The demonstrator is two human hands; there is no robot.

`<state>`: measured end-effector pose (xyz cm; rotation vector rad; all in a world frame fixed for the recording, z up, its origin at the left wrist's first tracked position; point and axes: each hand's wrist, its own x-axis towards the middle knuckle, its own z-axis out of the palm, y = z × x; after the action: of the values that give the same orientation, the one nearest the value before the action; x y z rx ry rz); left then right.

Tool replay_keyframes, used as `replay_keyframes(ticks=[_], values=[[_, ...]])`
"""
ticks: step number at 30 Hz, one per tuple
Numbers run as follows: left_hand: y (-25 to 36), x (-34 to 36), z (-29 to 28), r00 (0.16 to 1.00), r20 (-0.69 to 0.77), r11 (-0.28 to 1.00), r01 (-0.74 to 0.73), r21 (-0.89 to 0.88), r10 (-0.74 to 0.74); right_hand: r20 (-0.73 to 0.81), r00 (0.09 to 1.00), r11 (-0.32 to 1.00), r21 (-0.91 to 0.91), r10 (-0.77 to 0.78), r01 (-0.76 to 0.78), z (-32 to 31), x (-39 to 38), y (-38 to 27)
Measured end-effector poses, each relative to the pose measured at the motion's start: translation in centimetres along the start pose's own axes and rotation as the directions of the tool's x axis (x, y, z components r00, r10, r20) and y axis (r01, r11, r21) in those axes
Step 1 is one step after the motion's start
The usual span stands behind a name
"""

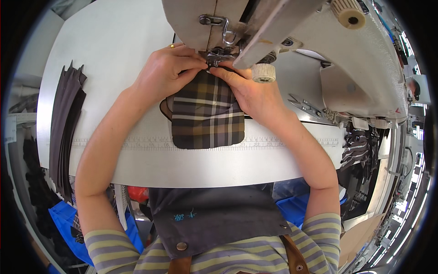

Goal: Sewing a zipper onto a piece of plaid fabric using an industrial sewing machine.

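Observation:
A plaid fabric piece (pixel 205 128) in brown, black and white lies on the white sewing table (pixel 150 169), its top under the presser foot (pixel 214 59) of a sewing machine (pixel 292 36). A dark layer shows beside its left edge. My left hand (pixel 169 68) pinches the piece's top edge just left of the foot, fingers closed. My right hand (pixel 246 91) grips it just right of the foot, thumb on top; some of its fingers are hidden behind the thumb and machine.
A stack of dark fabric strips (pixel 66 123) lies at the left. Metal scissors or tools (pixel 305 105) rest right of the machine's needle area, near a pile of dark cut pieces (pixel 358 150). Blue bags (pixel 292 205) hang below the table edge, behind my apron.

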<state>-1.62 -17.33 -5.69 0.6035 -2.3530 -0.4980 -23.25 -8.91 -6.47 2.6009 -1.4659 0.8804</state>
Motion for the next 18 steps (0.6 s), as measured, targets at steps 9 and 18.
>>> replay_keyframes(ticks=[9, 18], values=[[-0.1, -0.4, -0.1, 0.999, 0.019, 0.998, -0.04, 0.043, 0.039, 0.037, 0.998, 0.998, 0.015, 0.056, -0.057, 0.0, -0.5, 0.0], [-1.0, -0.8, 0.1, 0.997, 0.0, 0.994, -0.078, 0.082, 0.078, -0.199, 0.978, 0.995, -0.084, -0.064, 0.048, -7.0, -1.3, -3.3]])
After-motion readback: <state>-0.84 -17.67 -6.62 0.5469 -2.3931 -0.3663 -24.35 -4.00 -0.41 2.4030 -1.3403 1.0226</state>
